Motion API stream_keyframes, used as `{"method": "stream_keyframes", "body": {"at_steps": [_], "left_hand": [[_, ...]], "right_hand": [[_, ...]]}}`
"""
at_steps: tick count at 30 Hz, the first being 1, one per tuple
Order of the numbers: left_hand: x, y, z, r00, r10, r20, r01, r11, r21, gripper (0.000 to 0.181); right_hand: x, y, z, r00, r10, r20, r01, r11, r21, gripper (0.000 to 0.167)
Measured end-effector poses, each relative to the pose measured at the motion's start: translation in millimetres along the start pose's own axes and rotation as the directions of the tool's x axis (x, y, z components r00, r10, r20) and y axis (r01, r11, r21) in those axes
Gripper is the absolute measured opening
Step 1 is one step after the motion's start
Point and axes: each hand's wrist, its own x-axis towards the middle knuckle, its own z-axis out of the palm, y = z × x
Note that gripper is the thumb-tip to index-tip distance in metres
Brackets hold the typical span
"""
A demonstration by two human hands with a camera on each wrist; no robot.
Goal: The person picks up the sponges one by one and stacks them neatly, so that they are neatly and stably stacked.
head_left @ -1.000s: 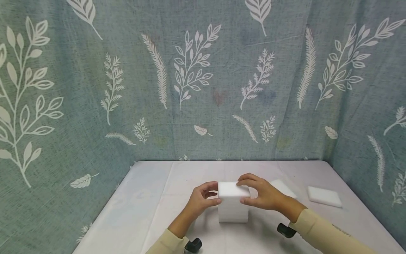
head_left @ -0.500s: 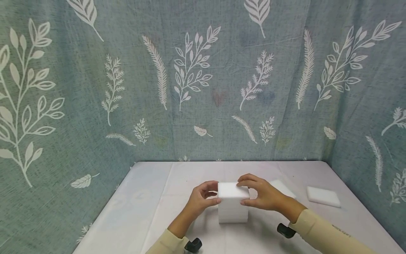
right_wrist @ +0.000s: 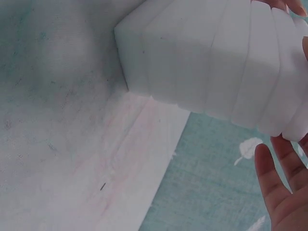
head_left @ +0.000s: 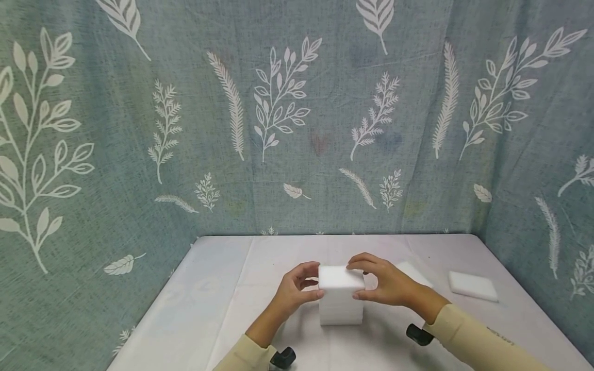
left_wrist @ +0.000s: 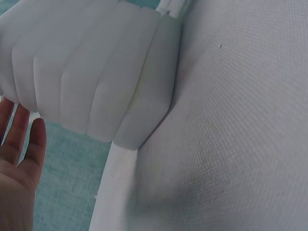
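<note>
A stack of several white sponge blocks [head_left: 341, 310] stands upright on the table, with its top sponge [head_left: 339, 278] between both hands. My left hand [head_left: 293, 288] holds the left side of that sponge, thumb at the front corner and fingers toward the back. From the right, my right hand [head_left: 390, 282] grips it, thumb on the front edge and index finger over the top. The wrist views show the stacked sponges [left_wrist: 106, 72] close up, seams fairly even. Some fingertips of the left hand [left_wrist: 21, 159] and right hand [right_wrist: 281, 183] are hidden behind the stack.
Right of the stack, a loose white sponge [head_left: 473, 286] lies flat on the white-covered table [head_left: 223, 309]. Another flat white sponge [head_left: 414, 273] sits partly behind the right forearm. A leaf-patterned curtain [head_left: 325, 129] encloses the back and sides.
</note>
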Motion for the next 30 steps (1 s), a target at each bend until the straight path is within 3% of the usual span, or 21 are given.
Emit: {"method": "stream_keyframes", "body": {"at_steps": [6,17,30], "left_hand": [[-0.1,1.0,2.4,1.0,0.008,-0.011,-0.008,1.0,0.004,0.064],[1.2,3.6,3.6,1.0,0.022,-0.012,-0.022,1.0,0.02,0.062],[0.3,1.3,1.0,1.0,0.021,-0.023,-0.02,0.999,0.041,0.061]], "right_hand": [[-4.2,1.8,-5.7,0.999,0.035,0.0,-0.035,0.999,0.007,0.057],[-25.3,11.2,-16.9,0.997,0.037,-0.073,-0.037,0.999,0.0,0.053],[-50.7,27.4,-25.6,0.974,0.164,-0.159,-0.175,0.983,-0.058,0.044]]}}
